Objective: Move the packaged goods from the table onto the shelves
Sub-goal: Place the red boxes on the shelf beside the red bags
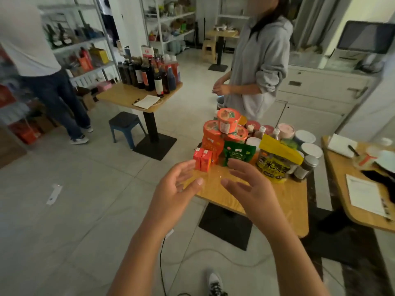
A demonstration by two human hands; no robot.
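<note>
Head: left hand [177, 189], right hand [245, 189] empty over table [286, 201] edge.

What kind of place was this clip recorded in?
Likely a mock grocery shop or stockroom: stocked metal shelves, a table piled with packaged snacks, another crowded with sauce bottles, and a till-like screen.

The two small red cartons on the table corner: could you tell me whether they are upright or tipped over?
Upright: the red cartons stand on end, side by side, on the table.
</note>
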